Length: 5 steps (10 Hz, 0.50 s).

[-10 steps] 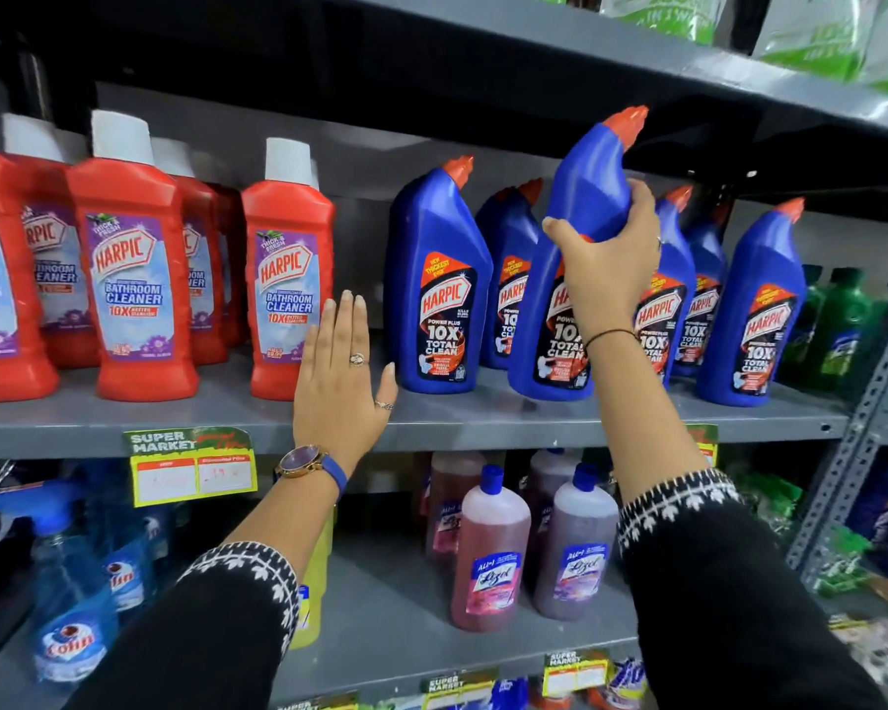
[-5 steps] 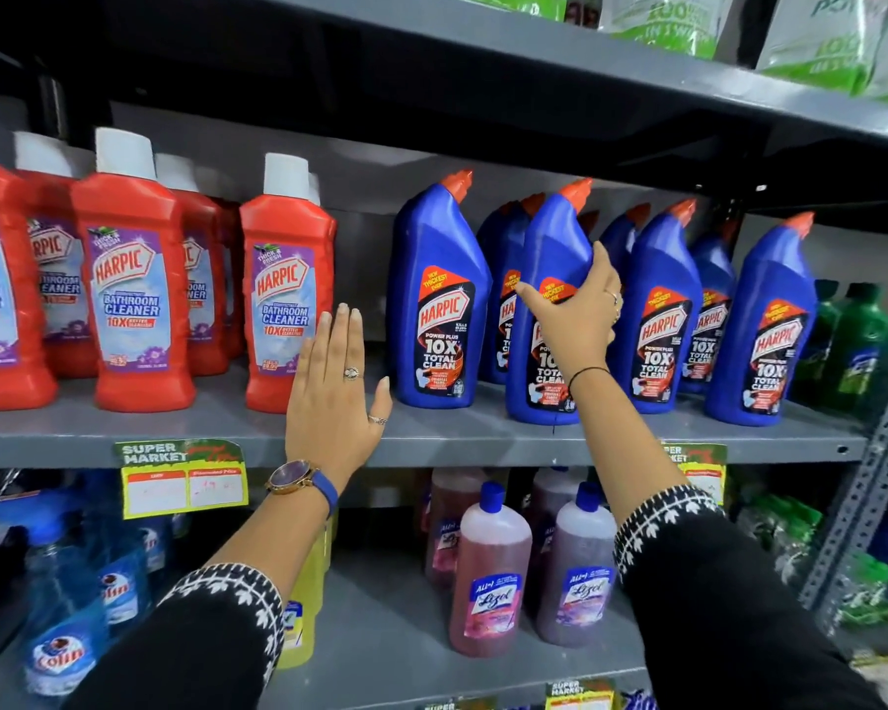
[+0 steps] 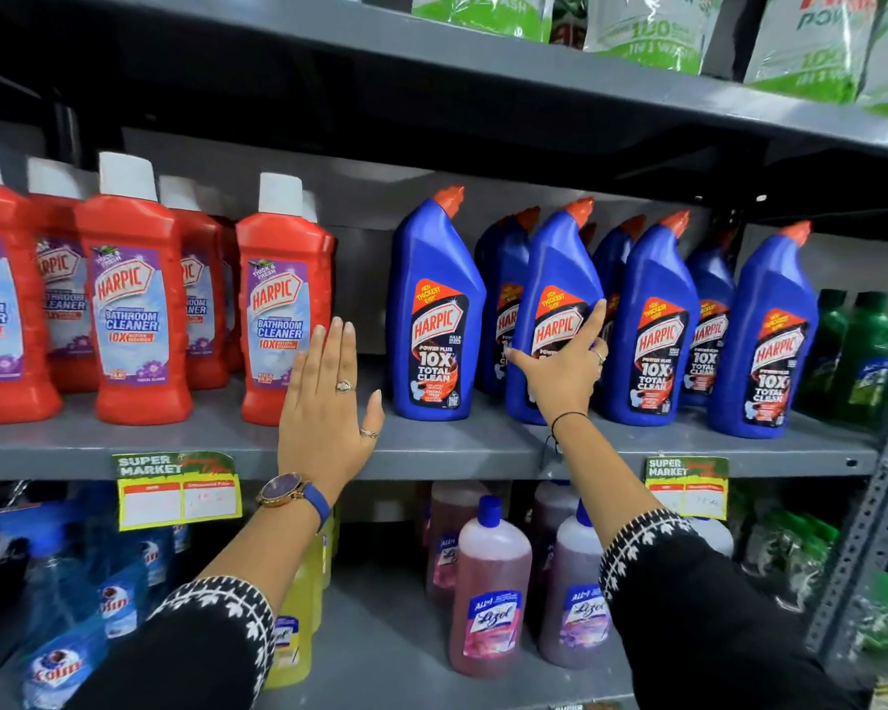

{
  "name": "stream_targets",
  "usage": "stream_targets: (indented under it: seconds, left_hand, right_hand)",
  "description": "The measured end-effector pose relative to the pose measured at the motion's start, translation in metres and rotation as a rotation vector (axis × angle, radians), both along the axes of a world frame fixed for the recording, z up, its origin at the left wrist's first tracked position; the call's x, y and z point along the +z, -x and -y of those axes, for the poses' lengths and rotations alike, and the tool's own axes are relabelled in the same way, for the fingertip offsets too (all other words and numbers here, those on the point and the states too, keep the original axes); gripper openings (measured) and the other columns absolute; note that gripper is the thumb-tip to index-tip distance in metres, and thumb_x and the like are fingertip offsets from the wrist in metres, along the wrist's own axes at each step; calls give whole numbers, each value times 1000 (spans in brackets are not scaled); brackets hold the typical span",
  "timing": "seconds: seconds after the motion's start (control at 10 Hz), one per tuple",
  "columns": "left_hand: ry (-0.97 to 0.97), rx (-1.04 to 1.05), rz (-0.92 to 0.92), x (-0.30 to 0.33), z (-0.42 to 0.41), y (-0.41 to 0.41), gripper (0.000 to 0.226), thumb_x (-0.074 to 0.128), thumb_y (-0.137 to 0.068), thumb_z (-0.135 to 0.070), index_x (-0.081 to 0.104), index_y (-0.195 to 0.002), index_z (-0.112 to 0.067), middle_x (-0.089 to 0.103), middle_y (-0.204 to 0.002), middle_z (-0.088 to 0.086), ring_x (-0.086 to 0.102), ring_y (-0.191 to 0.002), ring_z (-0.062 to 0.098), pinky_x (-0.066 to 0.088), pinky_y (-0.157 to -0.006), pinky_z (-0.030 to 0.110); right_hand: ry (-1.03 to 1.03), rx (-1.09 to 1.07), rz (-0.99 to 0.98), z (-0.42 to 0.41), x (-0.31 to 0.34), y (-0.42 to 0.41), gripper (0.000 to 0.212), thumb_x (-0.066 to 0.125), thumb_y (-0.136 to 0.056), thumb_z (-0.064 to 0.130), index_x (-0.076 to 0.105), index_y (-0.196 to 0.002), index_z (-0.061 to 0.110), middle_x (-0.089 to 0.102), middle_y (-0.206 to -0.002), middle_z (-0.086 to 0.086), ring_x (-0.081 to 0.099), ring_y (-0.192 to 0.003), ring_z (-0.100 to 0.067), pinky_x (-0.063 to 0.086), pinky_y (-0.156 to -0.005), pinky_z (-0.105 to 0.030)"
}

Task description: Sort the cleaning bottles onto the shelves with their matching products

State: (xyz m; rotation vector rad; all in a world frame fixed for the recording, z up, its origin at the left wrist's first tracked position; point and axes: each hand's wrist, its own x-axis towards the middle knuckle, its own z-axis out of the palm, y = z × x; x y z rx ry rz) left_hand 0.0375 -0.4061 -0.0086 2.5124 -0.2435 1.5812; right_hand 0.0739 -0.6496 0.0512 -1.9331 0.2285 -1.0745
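Note:
A blue Harpic toilet cleaner bottle [image 3: 560,269] with an orange cap stands upright on the grey middle shelf [image 3: 457,453], in a row of matching blue Harpic bottles [image 3: 652,325]. My right hand [image 3: 565,366] wraps its front label, thumb on the left edge, fingers on the right. My left hand [image 3: 324,407] is held flat with fingers apart in front of the shelf edge, in the gap between a red Harpic bathroom cleaner bottle [image 3: 283,299] and the leftmost blue bottle [image 3: 434,310]. It holds nothing.
Several red bathroom cleaner bottles [image 3: 129,299] fill the shelf's left side and green bottles [image 3: 867,351] stand at its far right. Below are pink Lizol bottles [image 3: 490,591], a yellow bottle [image 3: 291,638] and blue Colin sprays [image 3: 57,653]. Green-and-white pouches [image 3: 647,28] sit on the top shelf.
My right hand brought the blue bottle down from the air and set it upright in the row. Its grip has slid lower onto the label. My left hand barely moved.

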Motion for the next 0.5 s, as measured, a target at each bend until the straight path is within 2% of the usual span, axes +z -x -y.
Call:
stream_targets:
  seconds: [0.3, 0.5]
  left_hand:
    - [7, -2, 28, -2, 1, -3, 69, 32, -90, -35, 22, -148, 0, 24, -154, 15, 17, -143, 29, 3, -119, 33]
    - [27, -33, 28, -1, 2, -1, 69, 31, -91, -36, 22, -148, 0, 24, -154, 16, 16, -143, 29, 6, -119, 36]
  right_hand:
    - [47, 2, 10, 5, -13, -14, 127, 86, -60, 38, -5, -149, 32, 20, -151, -25, 32, -135, -40, 31, -106, -61]
    - [10, 23, 6, 0, -14, -7, 123, 84, -66, 35, -6, -149, 30, 12, -155, -23, 21, -142, -35, 19, -113, -59]
